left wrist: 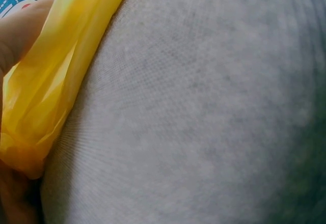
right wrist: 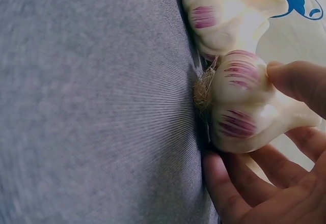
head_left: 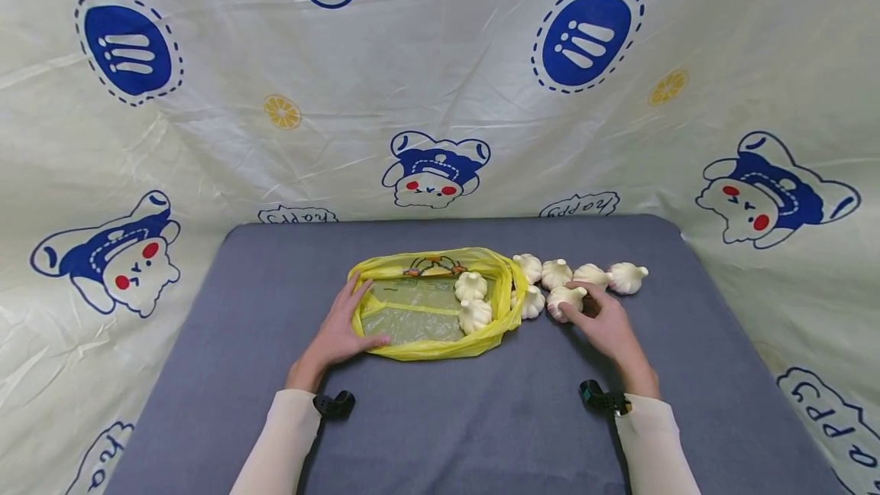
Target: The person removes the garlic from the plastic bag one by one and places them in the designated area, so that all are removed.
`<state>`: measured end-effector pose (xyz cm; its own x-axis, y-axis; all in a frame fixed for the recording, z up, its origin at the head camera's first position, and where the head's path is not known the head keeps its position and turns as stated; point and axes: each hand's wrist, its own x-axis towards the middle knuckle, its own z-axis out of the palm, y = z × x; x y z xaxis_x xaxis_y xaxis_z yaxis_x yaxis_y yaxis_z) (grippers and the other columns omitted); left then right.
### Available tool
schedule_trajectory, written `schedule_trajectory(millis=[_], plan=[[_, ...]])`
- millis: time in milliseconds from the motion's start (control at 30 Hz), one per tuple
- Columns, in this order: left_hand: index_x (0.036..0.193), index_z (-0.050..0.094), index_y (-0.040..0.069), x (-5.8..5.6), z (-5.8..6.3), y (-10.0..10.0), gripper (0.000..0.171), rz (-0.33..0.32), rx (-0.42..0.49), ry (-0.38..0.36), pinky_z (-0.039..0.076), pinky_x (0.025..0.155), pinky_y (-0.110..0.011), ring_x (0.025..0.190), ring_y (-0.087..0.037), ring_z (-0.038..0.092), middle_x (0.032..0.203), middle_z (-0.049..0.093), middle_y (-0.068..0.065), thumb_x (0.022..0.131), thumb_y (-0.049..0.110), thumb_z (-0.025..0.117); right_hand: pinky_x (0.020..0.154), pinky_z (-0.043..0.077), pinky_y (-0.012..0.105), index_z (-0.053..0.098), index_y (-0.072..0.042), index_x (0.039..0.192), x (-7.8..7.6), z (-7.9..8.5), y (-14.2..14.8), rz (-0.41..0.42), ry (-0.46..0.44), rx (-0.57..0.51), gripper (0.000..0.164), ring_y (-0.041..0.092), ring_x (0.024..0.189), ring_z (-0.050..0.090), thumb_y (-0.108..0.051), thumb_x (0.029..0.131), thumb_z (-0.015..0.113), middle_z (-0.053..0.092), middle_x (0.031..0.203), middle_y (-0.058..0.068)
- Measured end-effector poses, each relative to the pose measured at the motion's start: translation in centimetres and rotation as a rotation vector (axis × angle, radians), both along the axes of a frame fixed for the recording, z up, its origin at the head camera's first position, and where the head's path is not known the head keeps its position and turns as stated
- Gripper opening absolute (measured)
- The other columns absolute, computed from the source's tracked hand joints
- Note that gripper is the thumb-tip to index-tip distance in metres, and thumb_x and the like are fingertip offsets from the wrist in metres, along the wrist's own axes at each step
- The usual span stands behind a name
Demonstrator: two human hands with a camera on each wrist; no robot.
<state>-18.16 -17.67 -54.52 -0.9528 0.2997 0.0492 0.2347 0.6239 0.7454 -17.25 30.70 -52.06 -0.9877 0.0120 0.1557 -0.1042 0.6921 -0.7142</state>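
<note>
A yellow plastic bag [head_left: 429, 348] lies on its base with its mouth spread wide, facing up. Two garlic bulbs [head_left: 474, 316] sit inside it at the right end. My left hand [head_left: 337, 329] holds the bag's left end, the thumb hooked over the front rim and the fingers over the left rim. Just right of the bag, my right hand [head_left: 606, 325] grips a white garlic bulb [head_left: 562, 302] with purple streaks between thumb and fingers. In the right wrist view this bulb [right wrist: 242, 104] stands root side toward the cloth, touching or very near another bulb [right wrist: 221, 18].
Several more garlic bulbs [head_left: 555, 273] lie in two rows right of the bag, one bulb [head_left: 626, 279] at the far right end. Grey cloth [head_left: 440, 418] covers the table. A printed white curtain [head_left: 440, 59] hangs behind and at both sides.
</note>
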Motion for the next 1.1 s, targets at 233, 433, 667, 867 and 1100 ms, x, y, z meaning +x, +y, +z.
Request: schedule_trajectory(millis=[233, 433, 667, 867, 1100], plan=[[0.164, 0.028, 0.016, 0.03, -0.31, 0.16, 0.111, -0.011, -0.002, -0.004, 0.019, 0.119, -0.073, 0.159, -0.041, 0.007, 0.175, 0.004, -0.006, 0.076, 0.049, 0.087, 0.074, 0.047, 0.016, 0.061, -0.005, 0.136, 0.31, 0.06, 0.27, 0.005, -0.010, -0.014, 0.048, 0.014, 0.092, 0.061, -0.025, 0.094, 0.076, 0.067, 0.122, 0.021], [0.164, 0.028, 0.016, 0.02, -0.16, 0.12, 0.111, -0.004, -0.006, -0.002, 0.018, 0.121, -0.071, 0.159, -0.039, 0.007, 0.175, 0.005, -0.005, 0.076, 0.048, 0.088, 0.073, 0.050, 0.018, 0.058, -0.004, 0.140, 0.46, 0.43, 0.23, 0.002, -0.034, -0.016, 0.053, 0.018, 0.097, 0.064, -0.027, 0.095, 0.076, 0.067, 0.124, 0.023], [0.164, 0.028, 0.016, 0.06, -0.09, 0.11, 0.111, -0.005, -0.011, 0.002, 0.019, 0.120, -0.071, 0.159, -0.040, 0.008, 0.175, 0.005, -0.006, 0.076, 0.049, 0.087, 0.070, 0.047, 0.021, 0.057, -0.004, 0.140, 0.52, 0.23, 0.20, -0.020, -0.031, 0.008, 0.056, 0.027, 0.094, 0.063, -0.026, 0.094, 0.077, 0.068, 0.115, 0.024], [0.164, 0.028, 0.016, 0.09, 0.08, 0.07, 0.111, -0.001, -0.009, -0.007, 0.018, 0.120, -0.072, 0.159, -0.040, 0.007, 0.175, 0.004, -0.005, 0.076, 0.049, 0.087, 0.078, 0.051, 0.022, 0.056, -0.003, 0.141, 0.39, 0.14, 0.20, -0.014, -0.028, -0.008, 0.055, 0.034, 0.105, 0.066, -0.023, 0.094, 0.077, 0.068, 0.121, 0.027], [0.164, 0.028, 0.017, 0.13, 0.05, 0.04, 0.111, 0.002, -0.010, -0.009, 0.019, 0.120, -0.072, 0.159, -0.040, 0.007, 0.175, 0.004, -0.005, 0.077, 0.050, 0.087, 0.089, 0.054, 0.041, 0.055, -0.001, 0.141, 0.26, 0.08, 0.23, 0.011, -0.044, -0.013, 0.055, 0.043, 0.114, 0.066, -0.024, 0.095, 0.076, 0.065, 0.129, 0.030]])
